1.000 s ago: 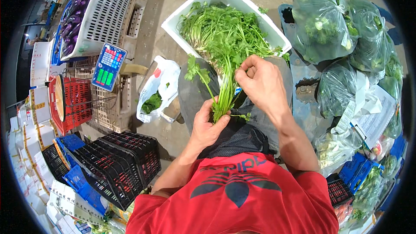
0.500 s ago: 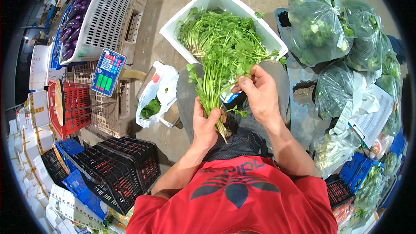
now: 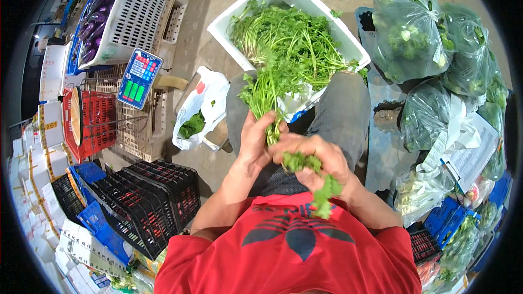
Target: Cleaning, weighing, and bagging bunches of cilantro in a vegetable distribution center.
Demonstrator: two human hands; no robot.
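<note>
My left hand [image 3: 255, 140] is closed round the stems of a bunch of cilantro [image 3: 261, 98], whose leafy tops point away toward the box. Close beside it, at the stem ends, my right hand [image 3: 324, 155] is slightly blurred and has its fingers closed on a loose cilantro sprig [image 3: 325, 196]. That sprig's leaves hang down toward my red shirt. The roots of the bunch are hidden behind my hands. Beyond my knees, a white foam box [image 3: 351, 41] holds a heap of cilantro [image 3: 294, 38].
A white plastic bag [image 3: 212, 95] with some greens lies left of my knees, near a scale display [image 3: 139, 79]. Black crates [image 3: 147, 201] stand at lower left, and a white crate of eggplants [image 3: 139, 11] above. Bagged vegetables [image 3: 408, 38] and a clipboard [image 3: 474, 147] are on the right.
My right hand has moved down and left, from the leaves to the stem ends, bringing a sprig with it. My left hand still grips the bunch. The view has shifted slightly.
</note>
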